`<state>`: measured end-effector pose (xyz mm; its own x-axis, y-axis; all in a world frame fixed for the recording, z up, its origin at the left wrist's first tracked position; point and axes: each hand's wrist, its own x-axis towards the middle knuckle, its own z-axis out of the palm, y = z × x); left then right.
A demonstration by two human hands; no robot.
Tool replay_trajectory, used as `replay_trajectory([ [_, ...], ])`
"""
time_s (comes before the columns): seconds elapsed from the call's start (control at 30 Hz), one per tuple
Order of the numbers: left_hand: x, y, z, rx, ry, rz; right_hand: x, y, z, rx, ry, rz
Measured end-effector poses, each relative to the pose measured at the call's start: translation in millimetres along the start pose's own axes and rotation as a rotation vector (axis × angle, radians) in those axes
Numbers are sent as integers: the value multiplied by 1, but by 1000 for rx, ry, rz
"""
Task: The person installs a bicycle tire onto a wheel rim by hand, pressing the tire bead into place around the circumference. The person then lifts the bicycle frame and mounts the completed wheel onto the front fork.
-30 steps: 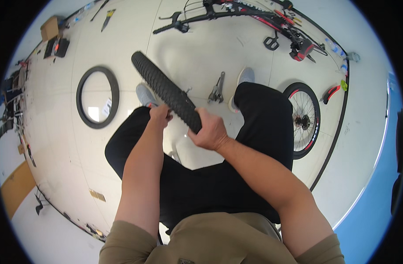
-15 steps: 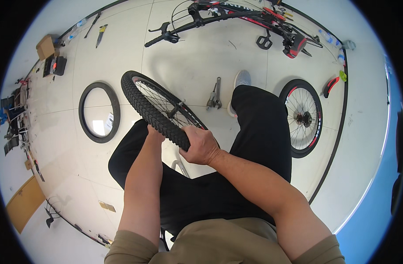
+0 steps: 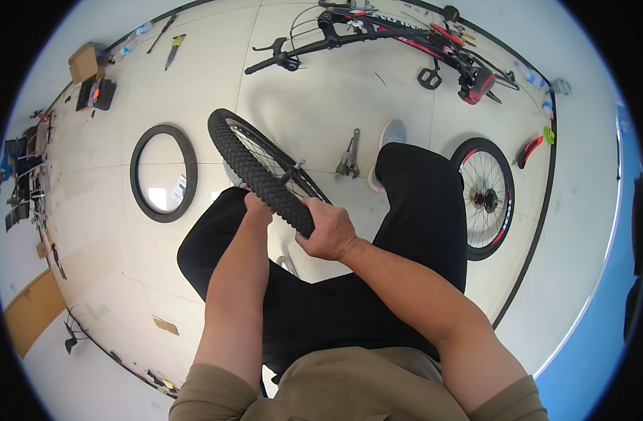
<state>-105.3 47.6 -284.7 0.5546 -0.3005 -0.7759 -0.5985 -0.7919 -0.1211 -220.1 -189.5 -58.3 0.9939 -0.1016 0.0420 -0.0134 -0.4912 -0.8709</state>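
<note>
A bicycle wheel (image 3: 233, 144) with a knobby black tire is tilted between my knees, its spokes and axle showing. My right hand (image 3: 325, 228) is closed round the near end of its tire. Beneath the tire's left side, my left hand (image 3: 259, 203) grips the wheel, with its fingertips mostly hidden. An adjustable wrench (image 3: 348, 160) lies on the floor beyond the wheel, together with another tool whose shape is unclear.
A loose tire (image 3: 144, 135) lies at left. Another wheel (image 3: 476, 251) rests by my right leg. A bike frame (image 3: 377, 35) lies across the top. An open cardboard box (image 3: 83, 64), a tool case (image 3: 105, 95) and a red-black part (image 3: 529, 149) line the edges.
The wheel has turned from nearly edge-on to show more spokes, and sits lower than a second ago. Both hands moved down with it and stayed closed on it.
</note>
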Motion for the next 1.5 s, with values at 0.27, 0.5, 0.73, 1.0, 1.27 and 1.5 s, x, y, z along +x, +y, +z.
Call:
replay_trajectory([
  [0.27, -63, 11, -93, -1754, 181, -471, -1, -3, 0, -36, 3, 40],
  [0.5, -158, 54, -175, -2300, 500, -323, 3, 1, -7, -99, 24, 115],
  [0.73, -234, 114, -150, -2199, 40, -101, 6, 10, -25, -146, 52, 209],
  [1.0, -232, 137, -148, -1921, 279, 16, -18, 13, -25, -183, 67, 214],
  [1.27, -233, 139, -145, -1678, 449, 247, -28, 7, -25, -201, 40, 316],
  [1.5, -233, 147, -148, -1480, 499, 271, -25, 36, -34, -130, 131, 246],
])
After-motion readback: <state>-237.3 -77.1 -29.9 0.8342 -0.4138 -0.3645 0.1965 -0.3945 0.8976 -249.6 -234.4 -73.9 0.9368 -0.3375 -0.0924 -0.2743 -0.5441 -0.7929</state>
